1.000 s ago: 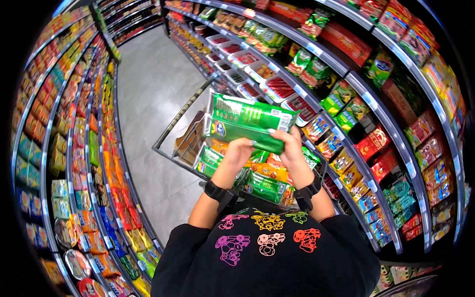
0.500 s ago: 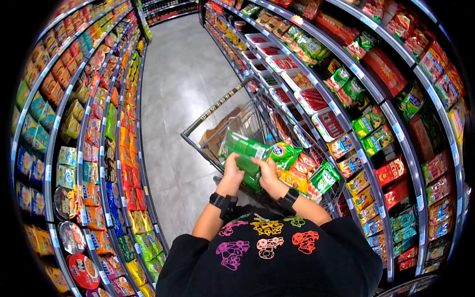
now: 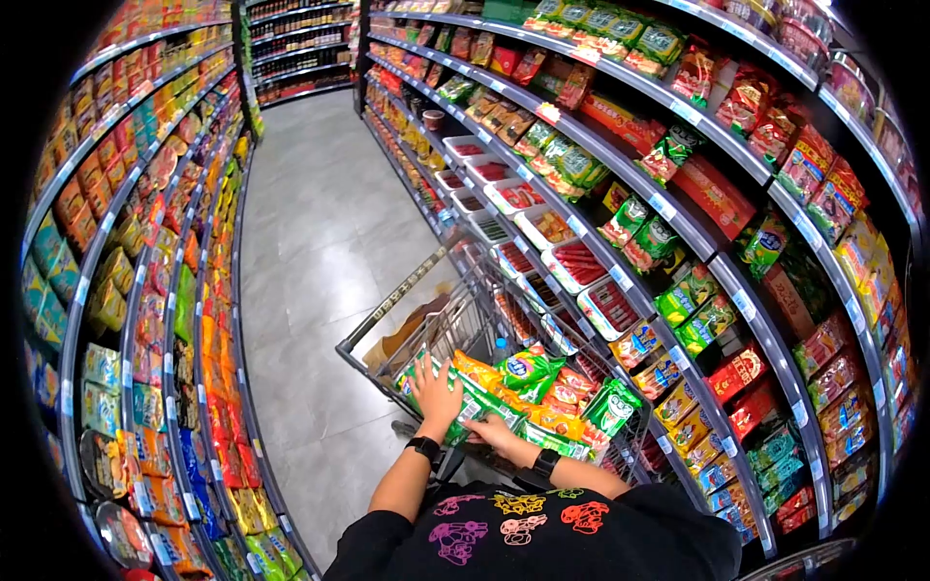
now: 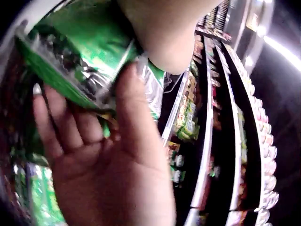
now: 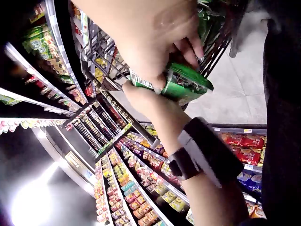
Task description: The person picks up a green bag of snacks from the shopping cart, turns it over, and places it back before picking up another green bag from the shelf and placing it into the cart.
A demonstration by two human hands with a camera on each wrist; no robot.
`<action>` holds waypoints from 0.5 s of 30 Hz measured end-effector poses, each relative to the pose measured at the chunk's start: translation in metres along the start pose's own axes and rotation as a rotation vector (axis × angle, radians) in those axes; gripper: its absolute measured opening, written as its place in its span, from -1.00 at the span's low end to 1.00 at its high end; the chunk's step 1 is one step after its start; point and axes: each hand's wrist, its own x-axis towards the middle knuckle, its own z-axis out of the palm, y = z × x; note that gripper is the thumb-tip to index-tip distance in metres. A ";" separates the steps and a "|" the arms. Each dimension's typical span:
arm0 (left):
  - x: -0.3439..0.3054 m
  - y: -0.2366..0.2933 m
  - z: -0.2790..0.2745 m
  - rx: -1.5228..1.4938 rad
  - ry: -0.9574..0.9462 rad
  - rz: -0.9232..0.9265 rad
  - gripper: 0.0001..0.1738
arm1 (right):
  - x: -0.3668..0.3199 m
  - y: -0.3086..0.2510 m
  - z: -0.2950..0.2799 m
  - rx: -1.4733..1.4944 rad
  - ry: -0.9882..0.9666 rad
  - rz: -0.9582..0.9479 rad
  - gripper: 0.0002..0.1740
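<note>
A green package (image 3: 477, 403) lies low at the near-left part of the shopping cart (image 3: 639, 441). Over its left part is my left hand (image 3: 436, 395), fingers spread; in the left wrist view that hand (image 4: 103, 165) has its thumb on one side of the package (image 4: 89, 42) and fingers on the other. My right hand (image 3: 492, 431) pinches the near edge, and the right wrist view shows this hand (image 5: 155, 42) against the package (image 5: 181, 87). Beside it in the cart are orange packs (image 3: 557, 422) and green bags (image 3: 612, 407).
The cart's handle (image 3: 412, 290) points away to the upper left, with a brown box (image 3: 402, 334) near it. Grey floor (image 3: 310, 242) runs along the aisle. Stocked shelves stand left (image 3: 155, 290) and right (image 3: 678, 232), the right ones close by the cart.
The green package has come down from above the cart to among the other packs. My left hand has shifted over its top, and my right hand has moved lower.
</note>
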 end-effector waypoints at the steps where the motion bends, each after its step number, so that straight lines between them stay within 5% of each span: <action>1: 0.001 0.001 -0.001 -0.011 -0.012 -0.012 -0.48 | -0.001 0.000 -0.001 0.013 -0.012 -0.003 -0.58; 15: -0.003 -0.002 -0.001 -0.027 -0.001 0.044 -0.49 | -0.002 0.014 0.003 -0.046 0.026 -0.084 -0.51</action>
